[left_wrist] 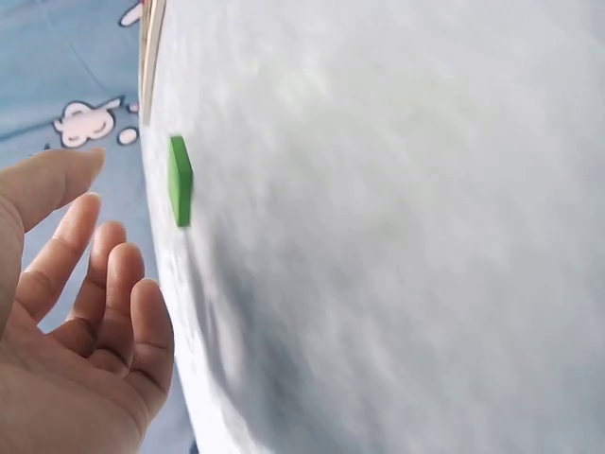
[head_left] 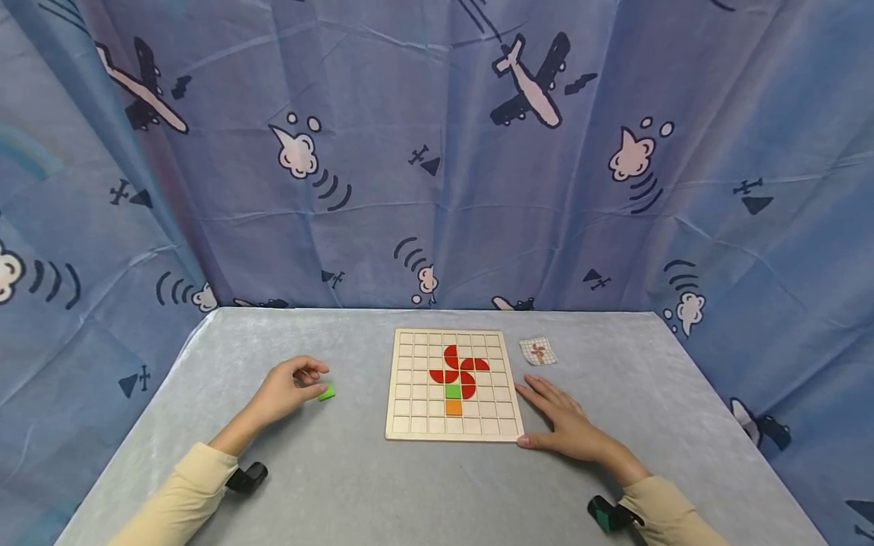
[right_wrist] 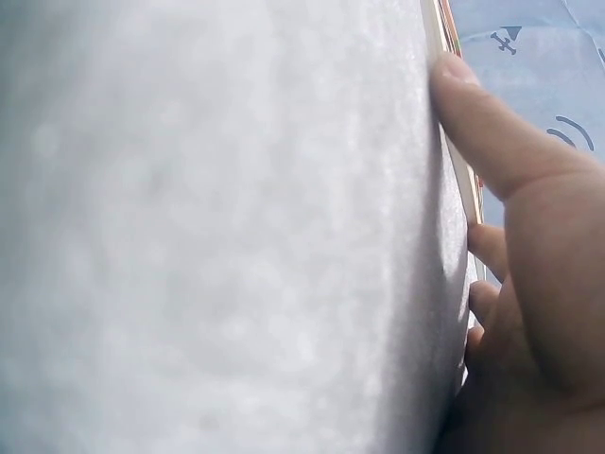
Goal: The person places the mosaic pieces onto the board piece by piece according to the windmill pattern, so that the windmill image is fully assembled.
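Note:
A green square tile (head_left: 327, 391) lies on the cloth left of the board, beside the thumb of my left hand (head_left: 283, 390). The left wrist view shows a gap between that hand (left_wrist: 90, 322) and the tile (left_wrist: 180, 182), its fingers loosely bent and holding nothing. My right hand (head_left: 570, 425) lies with fingers spread at the right side of the wooden grid board (head_left: 416, 425), thumb touching its lower right corner. On the board, red curved pieces (head_left: 467, 385) form a pinwheel, with a green square (head_left: 453, 391) and an orange square (head_left: 454, 408) below it.
A small pattern card (head_left: 538, 352) showing a pinwheel lies right of the board, beyond the right hand. Pale grey cloth covers the table (head_left: 328, 478). A blue curtain (head_left: 382, 152) printed with planes hangs behind and at both sides.

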Demonstrator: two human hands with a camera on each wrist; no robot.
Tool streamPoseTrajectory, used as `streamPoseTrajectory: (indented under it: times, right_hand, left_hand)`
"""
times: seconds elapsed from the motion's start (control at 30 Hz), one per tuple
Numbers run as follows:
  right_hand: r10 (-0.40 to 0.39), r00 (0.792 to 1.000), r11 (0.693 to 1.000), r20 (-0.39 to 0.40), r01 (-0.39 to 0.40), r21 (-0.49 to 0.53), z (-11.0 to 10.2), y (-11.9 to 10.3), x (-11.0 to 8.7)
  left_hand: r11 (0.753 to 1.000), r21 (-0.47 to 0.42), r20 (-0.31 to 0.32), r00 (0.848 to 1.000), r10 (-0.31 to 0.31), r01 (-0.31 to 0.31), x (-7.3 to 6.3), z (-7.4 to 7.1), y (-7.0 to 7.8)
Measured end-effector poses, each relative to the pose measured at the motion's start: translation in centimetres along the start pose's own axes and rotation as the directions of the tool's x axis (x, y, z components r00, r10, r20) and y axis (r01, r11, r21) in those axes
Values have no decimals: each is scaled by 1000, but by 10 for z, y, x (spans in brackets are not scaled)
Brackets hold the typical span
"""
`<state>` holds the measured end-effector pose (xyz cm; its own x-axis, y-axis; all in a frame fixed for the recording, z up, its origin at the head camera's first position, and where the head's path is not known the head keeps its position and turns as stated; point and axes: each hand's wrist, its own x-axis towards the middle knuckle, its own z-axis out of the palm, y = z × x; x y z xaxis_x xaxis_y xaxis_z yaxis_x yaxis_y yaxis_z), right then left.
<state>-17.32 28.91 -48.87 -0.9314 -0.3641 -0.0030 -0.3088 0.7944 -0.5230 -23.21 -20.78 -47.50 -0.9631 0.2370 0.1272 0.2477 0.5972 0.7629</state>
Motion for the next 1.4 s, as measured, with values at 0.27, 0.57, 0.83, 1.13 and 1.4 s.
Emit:
streamPoseTrajectory:
  times: [0.27,0.57,0.83,1.13,1.4]
  right_hand:
    - [6,1000,1000,5,-6,6,0,-1,-1]
    - [1,1000,1000,-1,-1,-2,2,1,-1]
    - [-2,1000,1000,1,2,6,1,-1,-1]
    - [-2,1000,1000,-4,2,7,-1,-1,-2]
    - [-10,1000,1000,-12,10,-3,-1,-2,-1]
  left_hand:
    - [1000,21,0,1000,-3,3,-1,-5,-12]
    - [998,69,106,994,-13,6,-1,-5,-12]
    - [991,132,108,994,9,-24,-5,-2,-13]
    - [990,141,80,997,4,-15,-3,-1,-13]
    - [987,145,27,998,63,-66,-3,1,-12]
